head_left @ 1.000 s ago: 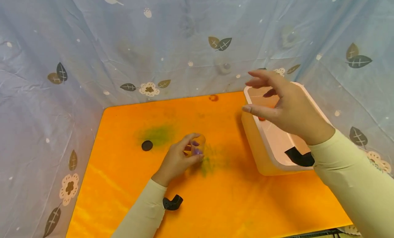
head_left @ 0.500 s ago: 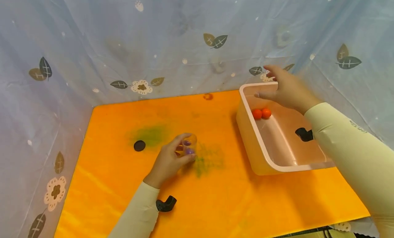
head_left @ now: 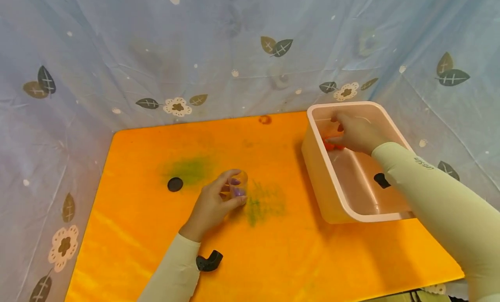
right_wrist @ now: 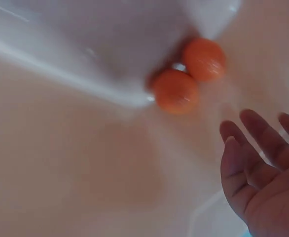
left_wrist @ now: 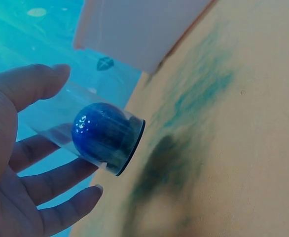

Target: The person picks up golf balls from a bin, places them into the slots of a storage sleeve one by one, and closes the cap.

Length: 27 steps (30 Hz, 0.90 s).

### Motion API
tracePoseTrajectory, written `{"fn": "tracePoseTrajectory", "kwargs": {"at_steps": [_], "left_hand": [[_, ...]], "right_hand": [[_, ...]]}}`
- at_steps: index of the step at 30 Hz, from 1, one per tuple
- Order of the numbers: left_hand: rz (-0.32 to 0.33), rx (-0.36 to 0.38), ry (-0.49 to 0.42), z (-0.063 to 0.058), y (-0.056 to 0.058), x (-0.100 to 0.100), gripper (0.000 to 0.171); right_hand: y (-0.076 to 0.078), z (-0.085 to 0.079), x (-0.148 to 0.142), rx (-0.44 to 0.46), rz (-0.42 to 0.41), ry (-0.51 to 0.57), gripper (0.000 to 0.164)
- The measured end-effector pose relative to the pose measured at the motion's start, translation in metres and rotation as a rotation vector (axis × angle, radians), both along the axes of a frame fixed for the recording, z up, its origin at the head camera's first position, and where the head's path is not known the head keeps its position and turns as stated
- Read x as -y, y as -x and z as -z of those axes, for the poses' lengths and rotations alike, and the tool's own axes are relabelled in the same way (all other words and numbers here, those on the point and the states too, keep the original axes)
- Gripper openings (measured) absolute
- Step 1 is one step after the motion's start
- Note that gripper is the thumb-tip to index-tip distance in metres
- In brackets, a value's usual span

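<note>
Left hand (head_left: 212,205) grips a clear cylinder (head_left: 242,178) between thumb and fingers, above the left-centre of the orange table (head_left: 281,250); contact between its base and the table cannot be judged. One ball (left_wrist: 100,129) sits inside at the base end, purple in the head view, blue in the left wrist view. Right hand (head_left: 357,135) is inside the pale pink bin (head_left: 318,180) at the right of the table, fingers spread and slightly bent, nothing held. Two orange balls, one (right_wrist: 175,92) touching or nearly touching the other (right_wrist: 204,59), lie inside the bin near its wall; the right wrist view shows the fingertips near them but apart. A black disc (head_left: 175,184) lies left of the cylinder, beside a green smudge (head_left: 191,169). Patterned curtain (head_left: 215,46) behind.
</note>
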State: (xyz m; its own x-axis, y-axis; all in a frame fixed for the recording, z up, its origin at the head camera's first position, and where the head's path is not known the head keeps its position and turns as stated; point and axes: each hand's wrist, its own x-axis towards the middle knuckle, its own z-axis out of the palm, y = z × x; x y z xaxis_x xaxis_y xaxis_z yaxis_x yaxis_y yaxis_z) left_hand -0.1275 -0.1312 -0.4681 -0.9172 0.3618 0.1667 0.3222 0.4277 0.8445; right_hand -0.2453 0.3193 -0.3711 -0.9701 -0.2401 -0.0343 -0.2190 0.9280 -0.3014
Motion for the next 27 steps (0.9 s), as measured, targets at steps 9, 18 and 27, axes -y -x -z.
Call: {"fn": "tracePoseTrajectory", "kwargs": {"at_steps": [9, 18, 27], "left_hand": [[0.004, 0.000, 0.001, 0.001, -0.001, 0.002, 0.065], [-0.014, 0.010, -0.012, 0.005, -0.003, 0.003, 0.067], [-0.005, 0.025, 0.003, 0.007, -0.003, 0.005, 0.066]], "right_hand": [[0.004, 0.024, -0.001, 0.080, -0.059, 0.021, 0.055], [0.015, 0.059, -0.007, 0.088, -0.138, 0.084, 0.024], [0.024, 0.082, -0.009, 0.054, -0.119, 0.084, 0.010]]}}
